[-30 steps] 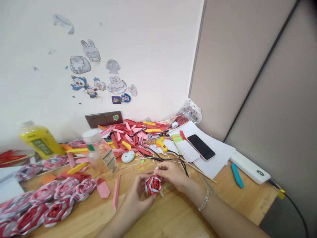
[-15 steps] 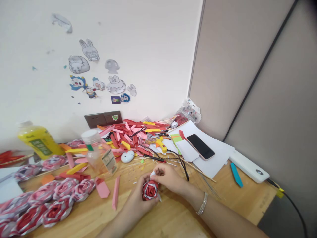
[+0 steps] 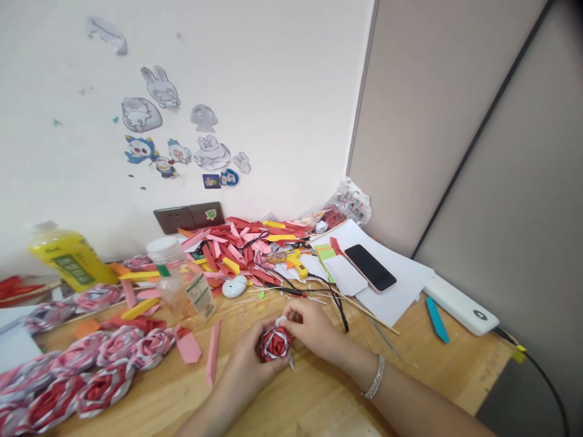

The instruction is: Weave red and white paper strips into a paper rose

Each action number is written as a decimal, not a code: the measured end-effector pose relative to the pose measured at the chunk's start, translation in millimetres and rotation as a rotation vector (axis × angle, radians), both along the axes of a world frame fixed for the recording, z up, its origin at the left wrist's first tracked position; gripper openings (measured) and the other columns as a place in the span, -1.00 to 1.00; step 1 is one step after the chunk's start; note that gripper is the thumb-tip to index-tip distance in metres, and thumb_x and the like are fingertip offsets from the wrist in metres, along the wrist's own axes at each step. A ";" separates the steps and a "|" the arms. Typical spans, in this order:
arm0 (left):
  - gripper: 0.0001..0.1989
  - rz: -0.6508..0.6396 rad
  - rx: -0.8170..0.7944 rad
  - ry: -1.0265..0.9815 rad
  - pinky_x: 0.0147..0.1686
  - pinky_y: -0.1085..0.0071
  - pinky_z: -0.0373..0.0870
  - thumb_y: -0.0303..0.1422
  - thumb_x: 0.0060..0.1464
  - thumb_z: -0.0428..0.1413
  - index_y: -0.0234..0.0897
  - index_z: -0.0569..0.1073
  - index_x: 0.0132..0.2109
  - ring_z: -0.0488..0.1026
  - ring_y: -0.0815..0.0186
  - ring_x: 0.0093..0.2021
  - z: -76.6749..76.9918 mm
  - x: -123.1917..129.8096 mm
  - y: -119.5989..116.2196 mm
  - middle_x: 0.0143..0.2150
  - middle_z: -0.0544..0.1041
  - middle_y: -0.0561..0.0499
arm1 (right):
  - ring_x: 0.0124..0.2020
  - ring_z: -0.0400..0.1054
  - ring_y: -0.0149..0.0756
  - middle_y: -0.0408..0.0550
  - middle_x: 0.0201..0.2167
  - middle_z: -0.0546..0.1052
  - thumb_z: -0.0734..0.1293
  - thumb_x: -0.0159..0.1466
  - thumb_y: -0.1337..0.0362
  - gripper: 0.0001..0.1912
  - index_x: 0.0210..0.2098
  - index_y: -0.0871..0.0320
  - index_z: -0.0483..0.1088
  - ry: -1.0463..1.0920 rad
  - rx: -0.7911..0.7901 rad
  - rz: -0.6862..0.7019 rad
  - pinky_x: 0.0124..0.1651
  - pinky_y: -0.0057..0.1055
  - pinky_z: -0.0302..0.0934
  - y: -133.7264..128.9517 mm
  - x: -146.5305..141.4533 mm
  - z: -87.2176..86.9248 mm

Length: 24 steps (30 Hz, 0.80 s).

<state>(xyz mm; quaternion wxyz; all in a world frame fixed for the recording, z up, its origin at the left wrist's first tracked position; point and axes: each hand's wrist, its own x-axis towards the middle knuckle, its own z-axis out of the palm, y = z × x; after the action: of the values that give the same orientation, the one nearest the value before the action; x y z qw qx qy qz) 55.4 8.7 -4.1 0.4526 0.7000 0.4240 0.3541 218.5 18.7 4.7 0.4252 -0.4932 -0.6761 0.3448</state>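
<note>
Held the red and white rose [image 3: 276, 345] in the left grip [image 3: 255, 357], clamped between thumb at the underside and fingers at the far left side. Positioned the rose over the front middle of the desk [image 3: 341, 400], bloom turned toward the camera. Pinched a white edge [image 3: 282, 321] at the top of the rose in the right grip [image 3: 312, 328], thumb and forefinger together on it. Could not determine any join between white edge and rose. Noted a pale tip [image 3: 291, 364] jutting out at the lower right of the rose. Wore a bracelet [image 3: 376, 377] on the right wrist.

Found a pink strip [image 3: 212, 353] and a folded pink piece [image 3: 190, 347] left of the left grip, both lying on the desk. Located a white case [image 3: 234, 286] beyond the grips, and a white-lidded jar [image 3: 166, 270] farther left with a printed card [image 3: 200, 295] at its right side. Observed a heap of coloured strips [image 3: 237, 243] along the wall [image 3: 282, 91], with a yellow glue gun [image 3: 297, 265] near its right end. Identified a phone [image 3: 370, 267] on white sheets [image 3: 395, 303] at right, then a teal strip [image 3: 438, 320] beside a corded white device [image 3: 462, 306]. Recorded other roses [image 3: 105, 388] in rows at left, in front of a yellow bottle [image 3: 68, 258].
</note>
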 end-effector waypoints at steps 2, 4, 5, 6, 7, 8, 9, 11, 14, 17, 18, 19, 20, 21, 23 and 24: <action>-0.51 0.012 0.030 0.009 -0.08 0.23 0.44 -0.43 -0.19 0.22 -0.27 0.37 -0.03 0.49 0.11 -0.06 -3.0 -1.1 1.2 -0.06 0.55 -0.11 | -0.49 0.26 -0.44 -0.23 -0.55 0.39 0.32 0.12 0.44 -0.94 -0.47 0.19 0.39 -0.029 -0.007 0.011 -0.43 -0.55 0.08 0.3 2.2 1.8; -0.54 0.003 0.078 0.044 -0.11 0.23 0.45 -0.43 -0.16 0.20 -0.27 0.36 -0.03 0.50 0.12 -0.08 -4.9 -2.9 2.0 -0.07 0.55 -0.11 | -0.49 0.27 -0.43 -0.22 -0.54 0.42 0.31 0.13 0.42 -0.94 -0.43 0.18 0.42 -0.041 -0.033 0.047 -0.45 -0.56 0.08 0.8 5.3 4.4; -0.56 -0.003 0.113 0.068 -0.11 0.22 0.46 -0.43 -0.13 0.18 -0.26 0.36 -0.03 0.51 0.12 -0.09 -5.1 -3.9 2.1 -0.06 0.54 -0.12 | -0.48 0.28 -0.43 -0.21 -0.53 0.44 0.31 0.13 0.41 -0.94 -0.42 0.18 0.44 -0.047 -0.045 0.065 -0.45 -0.56 0.09 1.0 6.9 5.9; -0.58 -0.011 0.154 0.096 -0.10 0.21 0.45 -0.43 -0.11 0.16 -0.26 0.35 -0.03 0.50 0.12 -0.07 -4.6 -5.0 1.9 -0.05 0.53 -0.13 | -0.48 0.29 -0.43 -0.21 -0.52 0.45 0.30 0.14 0.40 -0.93 -0.42 0.18 0.44 -0.052 -0.052 0.079 -0.45 -0.56 0.09 1.1 8.4 7.2; -0.59 -0.021 0.198 0.125 -0.08 0.18 0.44 -0.44 -0.09 0.14 -0.25 0.35 -0.03 0.48 0.11 -0.05 -3.7 -6.0 1.5 -0.03 0.52 -0.15 | -0.47 0.30 -0.43 -0.20 -0.51 0.46 0.29 0.15 0.39 -0.92 -0.43 0.18 0.44 -0.058 -0.052 0.088 -0.44 -0.56 0.10 1.1 9.7 8.3; -0.60 -0.034 0.241 0.150 -0.05 0.17 0.42 -0.45 -0.08 0.13 -0.25 0.35 -0.02 0.46 0.11 -0.01 -2.5 -6.8 0.8 0.00 0.50 -0.16 | -0.46 0.30 -0.43 -0.20 -0.50 0.47 0.28 0.16 0.38 -0.91 -0.43 0.18 0.44 -0.066 -0.047 0.094 -0.43 -0.57 0.10 1.0 10.6 9.3; -0.60 -0.050 0.280 0.171 -0.03 0.15 0.40 -0.46 -0.07 0.12 -0.24 0.34 -0.01 0.44 0.11 0.01 -1.3 -7.4 0.0 0.02 0.49 -0.17 | -0.46 0.30 -0.43 -0.20 -0.50 0.47 0.28 0.16 0.38 -0.90 -0.43 0.18 0.44 -0.077 -0.038 0.099 -0.43 -0.57 0.10 0.8 11.3 10.1; -0.59 -0.082 0.341 0.192 0.00 0.15 0.38 -0.48 -0.04 0.09 -0.23 0.33 0.01 0.42 0.12 0.04 -0.4 -7.9 -1.7 0.04 0.47 -0.17 | -0.46 0.30 -0.43 -0.20 -0.50 0.47 0.28 0.16 0.40 -0.89 -0.44 0.19 0.45 -0.101 -0.017 0.106 -0.43 -0.57 0.10 0.2 11.9 11.2; -0.55 -0.098 0.413 0.185 0.01 0.16 0.38 -0.51 -0.06 0.10 -0.23 0.31 0.03 0.41 0.12 0.05 -3.4 -7.5 -2.3 0.05 0.45 -0.19 | -0.47 0.30 -0.43 -0.19 -0.51 0.47 0.29 0.13 0.45 -0.89 -0.46 0.20 0.46 -0.120 0.009 0.113 -0.44 -0.58 0.09 -0.7 11.8 12.4; -0.56 -0.094 0.476 0.170 0.01 0.15 0.38 -0.51 -0.07 0.12 -0.25 0.32 0.01 0.41 0.10 0.05 -6.4 -7.2 0.4 0.02 0.45 -0.21 | -0.44 0.32 -0.43 -0.18 -0.48 0.49 0.29 0.15 0.48 -0.86 -0.44 0.19 0.48 -0.167 0.071 0.119 -0.40 -0.57 0.10 -1.3 11.2 13.6; -0.58 -0.092 0.492 0.165 0.00 0.16 0.39 -0.51 -0.07 0.13 -0.25 0.33 0.00 0.42 0.11 0.03 -6.6 -7.4 1.7 0.00 0.45 -0.21 | -0.42 0.33 -0.42 -0.17 -0.46 0.50 0.30 0.16 0.48 -0.86 -0.43 0.18 0.48 -0.197 0.107 0.120 -0.37 -0.56 0.11 -1.4 11.0 13.9; -0.60 -0.091 0.506 0.163 -0.02 0.16 0.40 -0.50 -0.06 0.13 -0.25 0.34 -0.02 0.43 0.11 0.02 -6.5 -7.9 3.0 -0.02 0.46 -0.21 | -0.40 0.34 -0.41 -0.15 -0.44 0.51 0.30 0.17 0.48 -0.86 -0.42 0.18 0.48 -0.230 0.142 0.118 -0.34 -0.55 0.12 -1.4 10.9 13.9; -0.62 -0.091 0.519 0.162 -0.03 0.17 0.41 -0.50 -0.05 0.14 -0.25 0.35 -0.02 0.44 0.11 0.00 -6.4 -8.5 4.1 -0.03 0.46 -0.20 | -0.38 0.35 -0.41 -0.15 -0.43 0.51 0.30 0.19 0.47 -0.86 -0.41 0.18 0.49 -0.260 0.171 0.114 -0.31 -0.55 0.12 -1.2 10.8 13.8; -0.61 -0.093 0.526 0.167 -0.03 0.17 0.42 -0.50 -0.04 0.14 -0.24 0.35 -0.02 0.44 0.12 0.00 -6.7 -9.3 5.0 -0.04 0.47 -0.19 | -0.38 0.35 -0.40 -0.14 -0.42 0.52 0.30 0.20 0.46 -0.86 -0.40 0.18 0.48 -0.283 0.188 0.109 -0.30 -0.54 0.13 -0.9 10.8 13.6; -0.56 -0.100 0.532 0.185 -0.03 0.18 0.42 -0.50 -0.03 0.14 -0.21 0.32 0.04 0.43 0.13 0.01 -8.9 -10.9 5.5 -0.01 0.47 -0.17 | -0.39 0.35 -0.40 -0.15 -0.43 0.52 0.30 0.22 0.42 -0.88 -0.39 0.17 0.48 -0.308 0.194 0.106 -0.32 -0.54 0.12 0.1 11.3 12.8; -0.51 -0.091 0.536 0.189 -0.02 0.18 0.41 -0.50 -0.02 0.14 -0.19 0.28 0.08 0.43 0.13 0.03 -10.8 -11.6 5.2 0.01 0.47 -0.16 | -0.42 0.34 -0.40 -0.16 -0.46 0.51 0.30 0.23 0.40 -0.88 -0.41 0.17 0.48 -0.326 0.191 0.105 -0.36 -0.55 0.11 0.8 11.9 12.3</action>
<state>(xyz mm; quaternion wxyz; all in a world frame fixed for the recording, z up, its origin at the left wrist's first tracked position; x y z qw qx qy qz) 43.8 13.9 -14.9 0.2256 0.8428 0.3238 0.3659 230.3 19.5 17.0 0.3363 -0.4642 -0.7903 0.2163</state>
